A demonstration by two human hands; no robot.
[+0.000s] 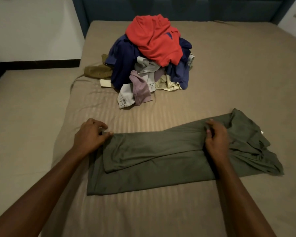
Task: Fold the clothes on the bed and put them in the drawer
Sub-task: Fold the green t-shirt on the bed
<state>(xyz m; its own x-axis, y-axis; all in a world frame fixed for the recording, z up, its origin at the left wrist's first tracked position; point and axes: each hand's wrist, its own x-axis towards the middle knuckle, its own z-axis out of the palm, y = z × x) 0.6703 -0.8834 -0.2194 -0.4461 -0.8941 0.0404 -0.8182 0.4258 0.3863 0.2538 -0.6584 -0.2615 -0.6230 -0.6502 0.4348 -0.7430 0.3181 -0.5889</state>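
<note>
Pinching the near-left corner of the olive-green garment [161, 161], your left hand [91, 135] has its fingers curled with thumb and forefinger closed on the fabric's edge. Your right hand [216, 139] sits farther along the same garment, fingers bent and gathered on a bunch of cloth where the smooth folded part meets the crumpled end. The garment lies flat on the bed [229, 74], folded lengthwise into a long band with one layer overlapping another; beyond your right hand it spreads out in loose wrinkles.

Past the garment, toward the headboard [178, 7], the pile of clothes [150, 65] stands unfolded: a red top [154, 40] crowns it, over navy pieces, with pale grey, mauve, cream and a khaki item spilling out at the base.

The bed wears a taupe sheet with a faint woven stripe, smooth apart from a few creases near the pile. The headboard is padded, dark blue-green. Left of the bed you have tan floor [24, 100], a white wall [32, 28] and a dark skirting strip.
</note>
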